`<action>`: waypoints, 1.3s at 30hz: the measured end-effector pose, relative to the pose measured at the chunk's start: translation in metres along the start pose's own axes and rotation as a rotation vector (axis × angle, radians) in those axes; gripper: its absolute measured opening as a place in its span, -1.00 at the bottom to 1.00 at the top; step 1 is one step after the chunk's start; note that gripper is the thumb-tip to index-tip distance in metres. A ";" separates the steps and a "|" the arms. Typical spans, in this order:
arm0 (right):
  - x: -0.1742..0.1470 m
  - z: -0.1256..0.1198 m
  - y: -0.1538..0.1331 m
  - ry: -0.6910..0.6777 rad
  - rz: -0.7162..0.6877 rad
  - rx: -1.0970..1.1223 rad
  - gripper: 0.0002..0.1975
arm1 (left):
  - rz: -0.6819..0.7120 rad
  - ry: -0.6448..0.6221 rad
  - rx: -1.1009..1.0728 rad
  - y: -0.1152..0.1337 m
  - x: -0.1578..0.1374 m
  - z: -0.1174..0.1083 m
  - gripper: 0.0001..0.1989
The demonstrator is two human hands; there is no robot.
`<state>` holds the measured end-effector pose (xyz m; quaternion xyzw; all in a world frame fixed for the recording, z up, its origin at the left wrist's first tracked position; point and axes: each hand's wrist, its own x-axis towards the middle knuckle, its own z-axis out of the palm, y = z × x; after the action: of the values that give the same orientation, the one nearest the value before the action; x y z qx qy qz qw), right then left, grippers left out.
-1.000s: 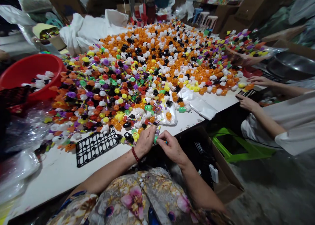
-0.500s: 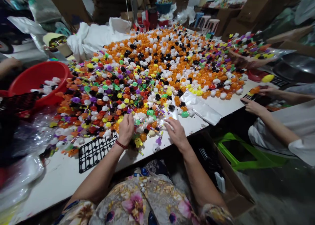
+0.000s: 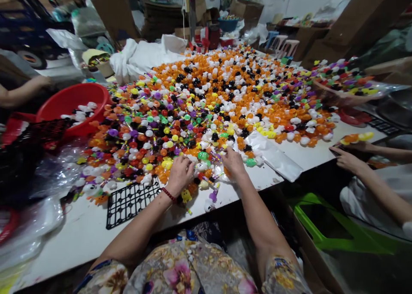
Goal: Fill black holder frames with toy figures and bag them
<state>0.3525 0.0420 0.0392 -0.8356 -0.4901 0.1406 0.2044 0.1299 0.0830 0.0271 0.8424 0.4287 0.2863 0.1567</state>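
My left hand (image 3: pixel 180 174), a red bead bracelet (image 3: pixel 168 194) at its wrist, is bent over the near edge of a heap of small plastic toys (image 3: pixel 193 118). Its fingers curl down among white pieces; what they grip is hidden. Close by lies a green toy (image 3: pixel 203 156). Across a small gap, my right hand (image 3: pixel 234 163) has its fingers drawn together at the heap, hiding anything they hold. Between my hands and the table edge lie a yellow toy (image 3: pixel 186 195) and a purple toy (image 3: pixel 213 195) with a striped stem.
A black grid tray (image 3: pixel 131 204) lies left of my hands, and a flat silvery plastic bag (image 3: pixel 277 156) lies to the right. A red basin (image 3: pixel 48 103) holds white and black pieces. At right, a co-worker's hands (image 3: pixel 352 156) handle orange and yellow toys beside a green stool (image 3: pixel 334 231).
My left hand has shifted right and opened out lower over the toys, nearer my right hand. My right hand has reached slightly farther into the heap. The whole view has tilted up a little.
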 end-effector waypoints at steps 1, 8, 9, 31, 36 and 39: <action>0.000 0.002 -0.002 0.002 -0.023 0.007 -0.77 | -0.013 -0.012 0.004 -0.002 0.006 -0.001 -0.79; 0.000 0.007 -0.008 0.042 -0.181 -0.140 -0.76 | -0.075 -0.036 0.085 -0.010 0.096 -0.006 -0.78; 0.001 0.008 -0.008 0.079 -0.212 -0.149 -0.77 | -0.054 -0.056 0.120 -0.008 0.110 -0.005 -0.72; -0.052 0.006 -0.046 0.398 -0.681 0.110 -0.41 | -0.292 -0.234 -0.907 0.011 0.056 -0.028 -0.71; -0.051 0.027 -0.040 0.409 -0.814 0.136 -0.34 | -0.059 -0.408 -0.711 0.042 0.031 -0.038 -0.72; -0.047 0.033 -0.008 0.421 -0.756 0.213 -0.55 | -0.002 -0.375 -0.546 0.057 0.023 -0.041 -0.68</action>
<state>0.3092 0.0114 0.0155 -0.5826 -0.6916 -0.0675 0.4216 0.1514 0.0691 0.0968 0.8068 0.3008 0.2303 0.4534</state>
